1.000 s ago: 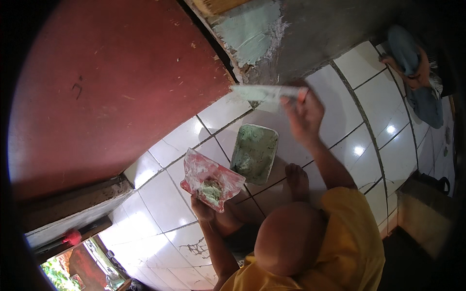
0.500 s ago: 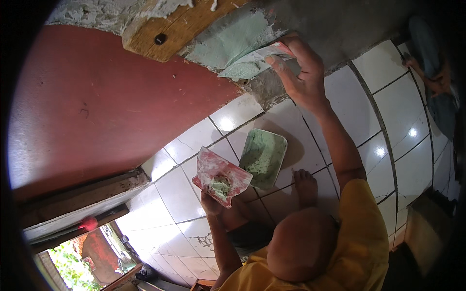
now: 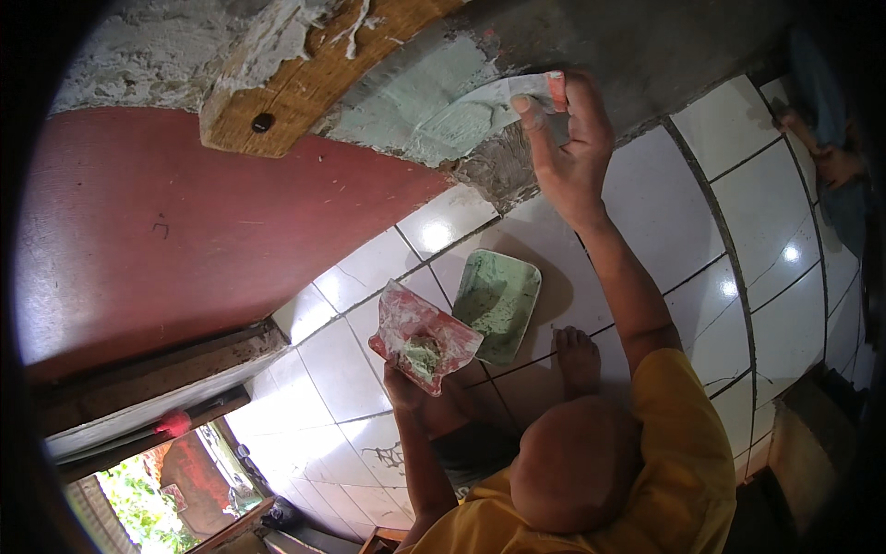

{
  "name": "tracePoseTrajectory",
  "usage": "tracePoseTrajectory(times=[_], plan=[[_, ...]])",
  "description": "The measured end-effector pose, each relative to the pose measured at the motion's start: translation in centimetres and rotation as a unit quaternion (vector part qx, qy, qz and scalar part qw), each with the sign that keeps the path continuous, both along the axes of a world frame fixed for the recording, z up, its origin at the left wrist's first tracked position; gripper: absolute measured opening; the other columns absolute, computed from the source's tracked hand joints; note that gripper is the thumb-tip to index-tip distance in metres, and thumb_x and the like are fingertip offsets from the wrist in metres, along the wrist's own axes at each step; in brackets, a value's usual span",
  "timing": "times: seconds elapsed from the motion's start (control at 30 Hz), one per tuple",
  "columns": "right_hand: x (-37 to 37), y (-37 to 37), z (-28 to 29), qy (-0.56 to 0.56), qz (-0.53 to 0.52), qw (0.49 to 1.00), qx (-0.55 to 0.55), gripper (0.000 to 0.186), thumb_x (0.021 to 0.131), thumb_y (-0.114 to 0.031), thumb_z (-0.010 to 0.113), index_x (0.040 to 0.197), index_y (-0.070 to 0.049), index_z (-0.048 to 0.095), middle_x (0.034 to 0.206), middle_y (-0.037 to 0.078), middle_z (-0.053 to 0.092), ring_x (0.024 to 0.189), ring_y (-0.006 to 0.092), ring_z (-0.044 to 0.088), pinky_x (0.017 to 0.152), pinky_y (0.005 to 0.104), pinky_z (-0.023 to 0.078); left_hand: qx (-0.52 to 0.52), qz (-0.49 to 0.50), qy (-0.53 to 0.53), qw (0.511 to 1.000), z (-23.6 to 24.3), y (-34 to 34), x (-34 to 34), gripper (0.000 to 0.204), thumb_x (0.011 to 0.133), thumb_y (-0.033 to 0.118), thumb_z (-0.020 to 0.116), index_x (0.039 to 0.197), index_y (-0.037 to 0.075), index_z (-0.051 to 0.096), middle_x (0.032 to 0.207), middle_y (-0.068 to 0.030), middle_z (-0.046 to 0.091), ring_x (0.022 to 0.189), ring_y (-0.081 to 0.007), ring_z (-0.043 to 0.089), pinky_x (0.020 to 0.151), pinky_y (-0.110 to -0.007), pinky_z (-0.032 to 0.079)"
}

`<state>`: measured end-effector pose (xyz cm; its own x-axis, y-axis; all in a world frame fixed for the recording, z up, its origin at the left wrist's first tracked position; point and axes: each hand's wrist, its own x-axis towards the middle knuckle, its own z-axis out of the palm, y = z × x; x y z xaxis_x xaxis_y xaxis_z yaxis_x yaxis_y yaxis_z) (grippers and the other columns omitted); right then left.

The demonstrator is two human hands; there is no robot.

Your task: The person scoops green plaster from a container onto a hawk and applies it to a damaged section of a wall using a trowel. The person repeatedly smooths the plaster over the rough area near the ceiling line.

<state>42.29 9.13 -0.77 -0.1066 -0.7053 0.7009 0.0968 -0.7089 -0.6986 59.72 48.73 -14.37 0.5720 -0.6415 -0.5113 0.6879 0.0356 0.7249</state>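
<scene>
- The right hand (image 3: 574, 152) is closed on a scraper (image 3: 509, 100), pinching its red end between thumb and fingers.
- The scraper's pale blade lies at a slant along a pale green patch (image 3: 392, 106) low on the grey wall (image 3: 637, 55), with putty (image 3: 461, 123) at its far end.
- The left hand (image 3: 403, 388) grips the near edge of a red board (image 3: 415, 317), smeared whitish, with a lump of green putty near its middle.
- The board is held over the floor (image 3: 651, 208). Its right corner meets the tray's outline in this view; whether they touch, I cannot tell.
- The tray (image 3: 500, 300), coated with pale green putty, lies on the floor near the corner where the grey wall meets the red panel (image 3: 120, 249).
- A bare foot (image 3: 577, 360) rests on the floor just beside the tray.
- Above the red panel, a wooden beam (image 3: 305, 83) carries a dark round cap (image 3: 263, 123); its faint marking is too small to read.
- The red panel bears a small dark hooked mark (image 3: 161, 225), and a tile toward the floor's left edge bears a dark squiggle (image 3: 388, 455); I cannot tell whether either is writing.
</scene>
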Motion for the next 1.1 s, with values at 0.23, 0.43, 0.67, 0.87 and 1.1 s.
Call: tracePoseTrajectory(times=[0.23,0.43,0.67,0.87,1.1], plan=[[-0.1,-0.8,-1.5,-0.013,0.011,0.999,0.03,0.022,0.077,-0.009,0.069,0.094,-0.002,0.057,0.081,0.003,0.053,0.071,0.0127,0.046,0.067,0.0248,0.04,0.038,0.005,-0.016,0.999,1.3,-0.8,-0.8,0.051,0.086,0.031,0.043,0.12,-0.006,0.047,0.113,-0.0181,0.057,0.102,-0.0316,0.057,0.089,-0.044,0.047],[-0.8,-1.2,-1.1,0.003,0.03,0.999,0.043,0.019,0.082,-0.012,0.067,0.093,-0.003,0.054,0.081,-0.001,0.044,0.075,0.0091,0.04,0.073,0.0222,0.036,0.013,0.003,0.028,1.0,1.8,-0.7,-0.6,0.057,0.08,0.035,0.049,0.12,-0.006,0.048,0.114,-0.018,0.057,0.104,-0.0323,0.055,0.091,-0.046,0.045],[-0.8,-1.7,-1.6,-0.019,-0.006,0.999,0.036,0.018,0.079,-0.011,0.068,0.089,-0.003,0.057,0.074,-0.001,0.044,0.07,0.0106,0.038,0.066,0.0239,0.037,0.012,-0.04,-0.007,0.999,2.3,-0.6,-0.6,0.052,0.084,0.035,0.047,0.118,-0.005,0.049,0.111,-0.0168,0.058,0.101,-0.0299,0.057,0.087,-0.042,0.047],[-3.9,-0.4,-1.4,-0.06,0.008,0.993,0.098,0.021,0.083,-0.011,0.066,0.098,-0.003,0.053,0.083,0.002,0.05,0.078,0.0089,0.047,0.071,0.0228,0.04,0.052,-0.039,-0.073,0.995,2.0,0.1,-0.7,0.045,0.088,0.033,0.049,0.115,-0.003,0.05,0.105,-0.0153,0.062,0.093,-0.0255,0.063,0.077,-0.038,0.054],[-2.9,4.8,-0.2,-0.105,-0.182,0.978,0.02,0.022,0.088,-0.007,0.058,0.098,0.001,0.04,0.102,0.014,0.054,0.092,0.0149,0.052,0.079,0.0268,0.043,-0.019,-0.027,0.05,0.998,0.6,0.7,0.4,0.054,0.086,0.035,0.045,0.122,-0.005,0.045,0.113,-0.0188,0.057,0.101,-0.0313,0.058,0.088,-0.043,0.048]])
